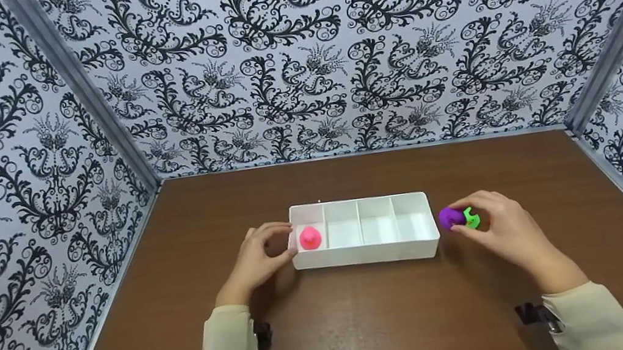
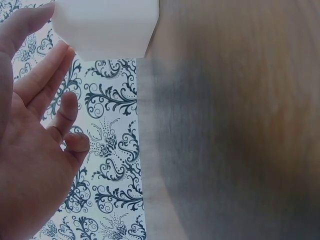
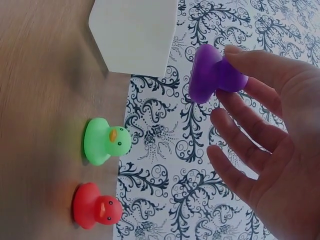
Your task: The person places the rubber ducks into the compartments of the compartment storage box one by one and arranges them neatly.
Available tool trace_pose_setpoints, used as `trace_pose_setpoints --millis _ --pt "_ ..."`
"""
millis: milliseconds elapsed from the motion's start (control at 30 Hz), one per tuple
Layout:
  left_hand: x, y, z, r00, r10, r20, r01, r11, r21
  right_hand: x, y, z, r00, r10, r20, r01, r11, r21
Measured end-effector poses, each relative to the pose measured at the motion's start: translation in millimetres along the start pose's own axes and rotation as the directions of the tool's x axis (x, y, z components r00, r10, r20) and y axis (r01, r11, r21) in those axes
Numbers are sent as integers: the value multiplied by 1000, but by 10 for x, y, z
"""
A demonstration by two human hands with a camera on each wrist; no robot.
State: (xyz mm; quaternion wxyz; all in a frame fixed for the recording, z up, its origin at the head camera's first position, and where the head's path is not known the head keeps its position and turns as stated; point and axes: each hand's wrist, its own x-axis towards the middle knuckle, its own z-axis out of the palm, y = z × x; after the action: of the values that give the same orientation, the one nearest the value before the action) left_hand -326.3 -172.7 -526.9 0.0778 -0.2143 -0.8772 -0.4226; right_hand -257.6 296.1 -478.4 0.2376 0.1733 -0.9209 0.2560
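My right hand (image 1: 504,223) pinches a purple rubber duck (image 3: 206,75) between thumb and fingers, just off the right end of a white divided box (image 1: 363,255). In the right wrist view, the purple duck is raised and tilted. Beyond it, a green duck (image 3: 100,141) and a red duck (image 3: 90,206) stand on the table; the head view has the red one hidden by the hand. My left hand (image 1: 252,264) touches the box's left end with thumb and fingertips, its other fingers loosely spread. A pink duck (image 1: 310,238) sits in the leftmost compartment.
The brown wooden table (image 1: 346,324) carries the box near its middle. Black-and-white patterned panels (image 1: 295,66) with grey metal edging rise behind and at both sides. Small dark devices are strapped at both sleeves.
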Motion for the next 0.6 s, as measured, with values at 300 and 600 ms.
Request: trace_pose_setpoints --millis 300,600 --pt "2 -14 13 1000 -5 -2 5 1000 -11 34 -66 53 1000 11 12 -11 1000 18" --pt "-7 -19 19 1000 1 -10 -1 1000 -2 50 -153 112 999 50 15 -50 997 59"
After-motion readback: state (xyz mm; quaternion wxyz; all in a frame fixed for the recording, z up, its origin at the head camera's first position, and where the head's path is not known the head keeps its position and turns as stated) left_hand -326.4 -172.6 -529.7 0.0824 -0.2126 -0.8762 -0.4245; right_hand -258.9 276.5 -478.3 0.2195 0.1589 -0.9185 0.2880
